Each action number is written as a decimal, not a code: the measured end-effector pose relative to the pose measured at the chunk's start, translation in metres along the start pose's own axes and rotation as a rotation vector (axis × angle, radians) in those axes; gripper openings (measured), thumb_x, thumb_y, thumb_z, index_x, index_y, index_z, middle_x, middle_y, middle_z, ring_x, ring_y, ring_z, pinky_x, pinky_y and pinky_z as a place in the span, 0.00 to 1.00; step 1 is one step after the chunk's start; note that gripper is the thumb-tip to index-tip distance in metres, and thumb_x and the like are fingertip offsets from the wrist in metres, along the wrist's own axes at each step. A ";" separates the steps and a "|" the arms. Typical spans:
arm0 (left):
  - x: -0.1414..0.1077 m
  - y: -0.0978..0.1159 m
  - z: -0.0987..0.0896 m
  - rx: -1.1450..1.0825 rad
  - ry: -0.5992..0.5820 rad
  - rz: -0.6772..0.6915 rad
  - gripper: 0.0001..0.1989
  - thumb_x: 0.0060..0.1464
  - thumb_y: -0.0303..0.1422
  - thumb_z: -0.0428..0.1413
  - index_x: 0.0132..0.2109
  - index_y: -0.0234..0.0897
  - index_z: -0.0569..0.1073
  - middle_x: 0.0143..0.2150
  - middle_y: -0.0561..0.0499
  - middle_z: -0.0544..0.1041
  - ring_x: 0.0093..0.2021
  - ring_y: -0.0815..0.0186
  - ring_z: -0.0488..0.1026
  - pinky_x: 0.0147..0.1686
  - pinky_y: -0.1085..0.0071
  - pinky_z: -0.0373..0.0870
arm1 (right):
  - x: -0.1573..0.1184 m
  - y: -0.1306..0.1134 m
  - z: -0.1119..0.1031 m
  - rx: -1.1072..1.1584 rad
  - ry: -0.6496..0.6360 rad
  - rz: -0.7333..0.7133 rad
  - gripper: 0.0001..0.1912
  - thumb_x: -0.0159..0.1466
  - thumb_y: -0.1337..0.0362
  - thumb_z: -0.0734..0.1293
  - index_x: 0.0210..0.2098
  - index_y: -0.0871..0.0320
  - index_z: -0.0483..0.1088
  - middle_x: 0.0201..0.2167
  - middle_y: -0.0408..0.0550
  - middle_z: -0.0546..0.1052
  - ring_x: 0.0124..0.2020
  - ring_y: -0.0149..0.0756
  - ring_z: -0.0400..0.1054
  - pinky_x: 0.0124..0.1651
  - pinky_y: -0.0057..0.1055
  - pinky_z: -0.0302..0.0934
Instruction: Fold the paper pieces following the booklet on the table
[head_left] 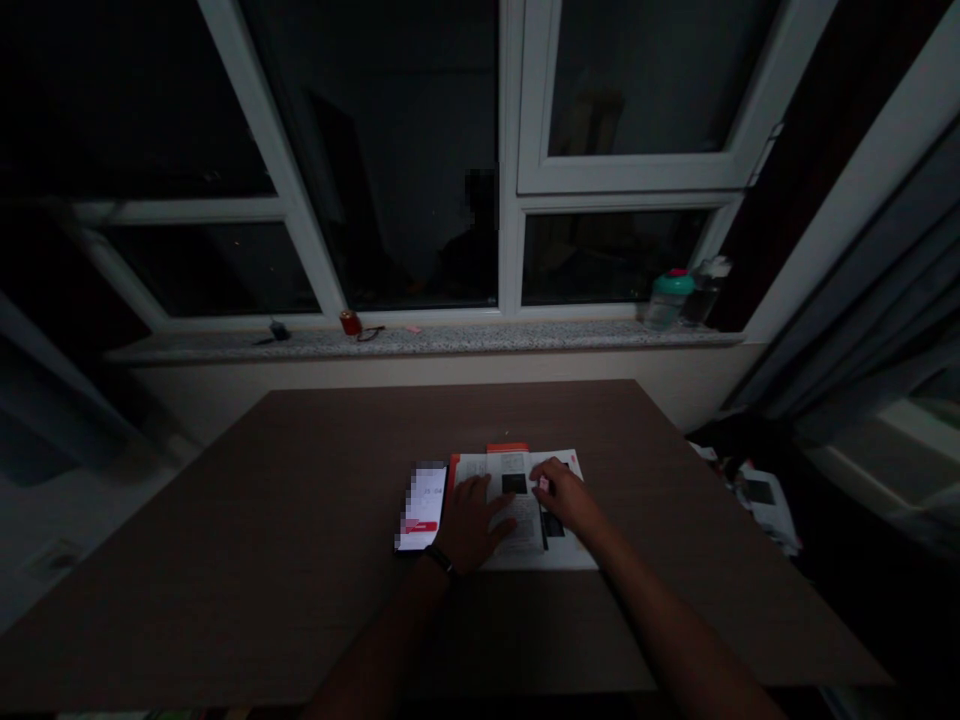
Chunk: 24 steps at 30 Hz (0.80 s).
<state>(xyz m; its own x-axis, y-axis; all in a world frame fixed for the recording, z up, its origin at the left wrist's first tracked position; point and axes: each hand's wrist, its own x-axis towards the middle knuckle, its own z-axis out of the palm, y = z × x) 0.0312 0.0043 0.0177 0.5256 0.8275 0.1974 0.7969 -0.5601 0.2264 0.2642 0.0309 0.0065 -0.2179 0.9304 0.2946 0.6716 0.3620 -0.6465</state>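
Observation:
An open book with orange-red edges lies on the table, its pages printed with text and dark pictures. My left hand rests flat on the left part of the pages, fingers spread, with a dark band at the wrist. Over the right part, my right hand is closed in a pinch on a small pink block, too small to name surely. Just left of the book and beside my left hand lies a phone with its screen lit. Dim light hides fine detail.
The brown table reaches toward a granite windowsill. On the sill stand a small red jar, a dark little bottle, and a clear bottle with a teal lid. Papers lie off the table's right side.

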 end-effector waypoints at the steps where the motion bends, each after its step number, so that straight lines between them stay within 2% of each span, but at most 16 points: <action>1: 0.000 0.000 0.001 0.003 -0.004 -0.002 0.22 0.61 0.48 0.51 0.61 0.54 0.66 0.65 0.47 0.60 0.63 0.46 0.55 0.59 0.44 0.55 | 0.000 0.000 -0.001 0.002 -0.013 -0.005 0.10 0.58 0.72 0.66 0.39 0.55 0.69 0.40 0.45 0.70 0.43 0.37 0.66 0.46 0.33 0.60; 12: -0.002 0.003 0.003 0.012 0.022 -0.014 0.22 0.62 0.49 0.50 0.60 0.52 0.68 0.65 0.46 0.59 0.63 0.46 0.56 0.59 0.43 0.56 | -0.012 0.001 -0.016 0.033 -0.163 -0.122 0.21 0.54 0.67 0.73 0.46 0.53 0.69 0.41 0.46 0.68 0.43 0.39 0.65 0.46 0.33 0.60; 20: 0.002 -0.004 0.011 -0.010 0.061 -0.060 0.20 0.63 0.44 0.51 0.61 0.51 0.66 0.66 0.47 0.57 0.64 0.48 0.54 0.61 0.47 0.56 | -0.004 0.006 -0.007 0.022 -0.073 -0.112 0.19 0.57 0.67 0.72 0.48 0.54 0.69 0.43 0.48 0.69 0.46 0.41 0.64 0.49 0.36 0.59; 24: 0.002 -0.008 0.016 -0.008 0.080 -0.042 0.21 0.63 0.45 0.50 0.61 0.51 0.66 0.67 0.48 0.56 0.65 0.49 0.54 0.62 0.46 0.55 | -0.003 0.004 -0.007 0.016 -0.084 -0.114 0.20 0.56 0.67 0.72 0.48 0.54 0.69 0.43 0.48 0.69 0.45 0.41 0.65 0.49 0.36 0.60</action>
<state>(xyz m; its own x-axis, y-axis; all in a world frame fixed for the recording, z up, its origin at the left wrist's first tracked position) 0.0303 0.0114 0.0013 0.4666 0.8445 0.2628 0.8149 -0.5260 0.2436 0.2730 0.0297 0.0082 -0.3512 0.8844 0.3074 0.6277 0.4660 -0.6236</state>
